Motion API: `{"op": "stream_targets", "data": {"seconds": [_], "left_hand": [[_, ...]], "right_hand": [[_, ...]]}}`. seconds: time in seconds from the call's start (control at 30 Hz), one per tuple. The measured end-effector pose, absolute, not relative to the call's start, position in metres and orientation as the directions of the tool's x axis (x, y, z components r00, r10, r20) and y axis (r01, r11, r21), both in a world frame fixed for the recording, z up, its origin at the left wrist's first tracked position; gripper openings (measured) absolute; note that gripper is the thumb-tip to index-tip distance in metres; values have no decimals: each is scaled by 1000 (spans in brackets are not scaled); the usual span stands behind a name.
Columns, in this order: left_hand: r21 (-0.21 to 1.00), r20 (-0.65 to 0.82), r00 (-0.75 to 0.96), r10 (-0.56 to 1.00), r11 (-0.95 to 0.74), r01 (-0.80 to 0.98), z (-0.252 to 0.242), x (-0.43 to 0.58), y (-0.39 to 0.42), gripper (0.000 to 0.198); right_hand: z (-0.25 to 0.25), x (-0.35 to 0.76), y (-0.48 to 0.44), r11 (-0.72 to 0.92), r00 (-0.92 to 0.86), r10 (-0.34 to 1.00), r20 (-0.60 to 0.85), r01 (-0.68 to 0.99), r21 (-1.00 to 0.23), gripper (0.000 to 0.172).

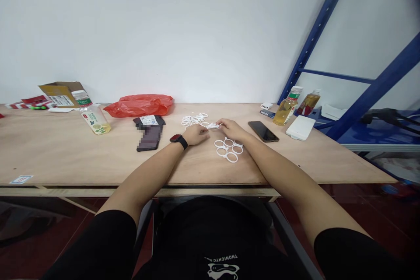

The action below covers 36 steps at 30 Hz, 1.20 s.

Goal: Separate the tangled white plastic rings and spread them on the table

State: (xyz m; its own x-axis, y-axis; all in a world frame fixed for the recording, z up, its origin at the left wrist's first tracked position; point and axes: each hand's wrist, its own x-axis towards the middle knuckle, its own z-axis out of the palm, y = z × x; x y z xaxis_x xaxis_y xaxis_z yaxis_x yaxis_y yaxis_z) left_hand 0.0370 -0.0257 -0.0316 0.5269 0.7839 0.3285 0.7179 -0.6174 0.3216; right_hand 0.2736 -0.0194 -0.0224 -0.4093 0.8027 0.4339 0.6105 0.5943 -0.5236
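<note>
My left hand (197,134), with a black watch on its wrist, has its fingers drawn together at a small bundle of white plastic rings (212,126). From the other side my right hand (232,130) pinches the same bundle, just above the tabletop. The bundle is small, and my fingers partly cover it. Behind my left hand lies a loose heap of white rings (194,119). Several white rings joined in a cluster (231,156) lie flat on the wood, close to my right wrist.
A phone (263,131), a white power bank (301,127) and a drink bottle (286,109) are on the right. To the left are a red plastic bag (139,105), a dark pouch (150,137), another bottle (93,116) and a cardboard box (62,92). A blue metal frame (315,30) stands at the right.
</note>
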Motion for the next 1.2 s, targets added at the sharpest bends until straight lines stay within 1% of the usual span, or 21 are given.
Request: {"op": "stream_targets", "data": {"seconds": [0.13, 0.2, 0.3, 0.4, 0.47, 0.6, 0.77, 0.93, 1.07, 1.2], "left_hand": [[266, 326, 534, 780, -618, 740, -29, 37, -28, 39], [253, 340, 514, 787, -603, 756, -28, 38, -29, 40], [295, 424, 460, 780, -599, 744, -25, 38, -31, 39], [360, 512, 443, 736, -652, 668, -22, 41, -34, 38], [396, 529, 451, 719, -679, 618, -19, 43, -37, 35], [472, 508, 457, 730, -680, 561, -14, 49, -45, 26], [564, 504, 399, 766, -642, 519, -13, 48, -48, 26], [654, 476, 401, 783, -620, 434, -15, 47, -45, 29], [708, 455, 413, 789, -602, 369, -17, 48, -43, 29], [733, 446, 418, 792, -591, 337, -19, 48, -40, 29]], "right_hand": [[-24, 270, -18, 513, -299, 858, 417, 464, -722, 18], [-23, 268, -18, 486, -263, 873, 410, 405, -774, 17], [-21, 267, -20, 482, -248, 876, 413, 422, -768, 17], [-20, 264, -24, 501, -270, 866, 422, 478, -722, 19], [-20, 260, -27, 513, -289, 859, 424, 474, -716, 20], [-19, 249, -35, 510, -318, 857, 405, 411, -755, 22], [-16, 242, -42, 513, -363, 844, 394, 336, -790, 22], [-19, 242, -39, 445, -364, 864, 348, 229, -866, 24], [-19, 243, -37, 446, -352, 866, 356, 218, -868, 27], [-18, 243, -39, 464, -347, 856, 383, 186, -866, 27]]}}
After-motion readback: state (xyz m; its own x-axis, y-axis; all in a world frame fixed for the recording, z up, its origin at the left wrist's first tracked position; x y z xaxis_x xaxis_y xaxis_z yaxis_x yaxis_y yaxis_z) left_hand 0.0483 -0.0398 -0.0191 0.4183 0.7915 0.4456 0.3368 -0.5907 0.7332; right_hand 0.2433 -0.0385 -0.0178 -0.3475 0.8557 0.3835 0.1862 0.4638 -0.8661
